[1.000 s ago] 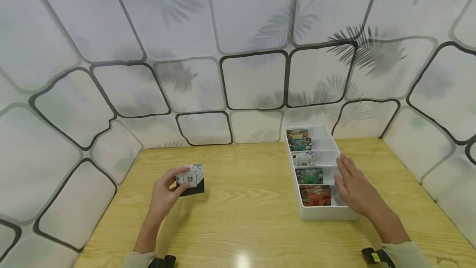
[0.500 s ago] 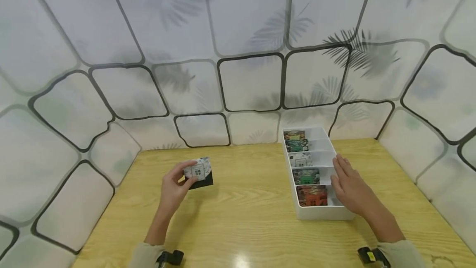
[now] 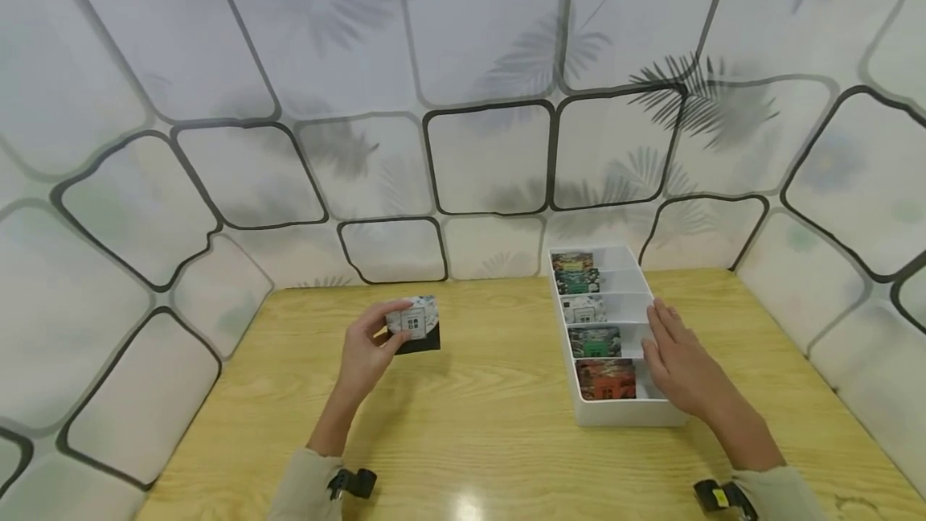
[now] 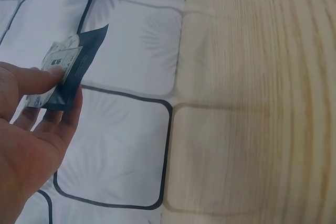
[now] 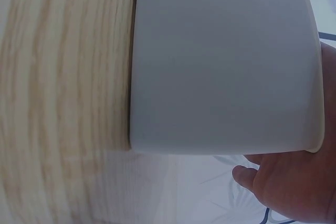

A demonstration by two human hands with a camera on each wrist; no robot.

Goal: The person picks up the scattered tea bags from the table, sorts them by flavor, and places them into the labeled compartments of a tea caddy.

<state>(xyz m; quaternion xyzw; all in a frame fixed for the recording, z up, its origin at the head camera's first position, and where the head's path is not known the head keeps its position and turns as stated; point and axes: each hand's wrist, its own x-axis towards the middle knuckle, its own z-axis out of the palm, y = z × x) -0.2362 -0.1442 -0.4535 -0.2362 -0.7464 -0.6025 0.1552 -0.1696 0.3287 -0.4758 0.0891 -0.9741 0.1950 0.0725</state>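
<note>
Between thumb and fingers, my left hand (image 3: 369, 352) pinches a small flat sachet (image 3: 427, 338), held above the table left of the box. The sachet is pale grey with a floral print and dark lettering, and its lower edge is black. In the left wrist view the thumb presses the printed face of the sachet (image 4: 86, 59), with fingers behind it. A white divided box (image 3: 629, 415) stands on the right. My right hand (image 3: 683, 360) rests with straight fingers along the box's right rim. The right wrist view shows mostly the box's plain outer wall (image 5: 226, 66).
Inside the box, thin dividers separate sachets: a red one (image 3: 606, 380) nearest, then a green one (image 3: 595, 342), a pale grey one (image 3: 584, 310), and dark green and orange ones behind. A light wooden table (image 3: 477, 441) meets a patterned wall covering (image 3: 492, 159).
My left hand has moved right and slightly away from me, carrying the sachet closer to the box. The right hand has stayed on the box's rim.
</note>
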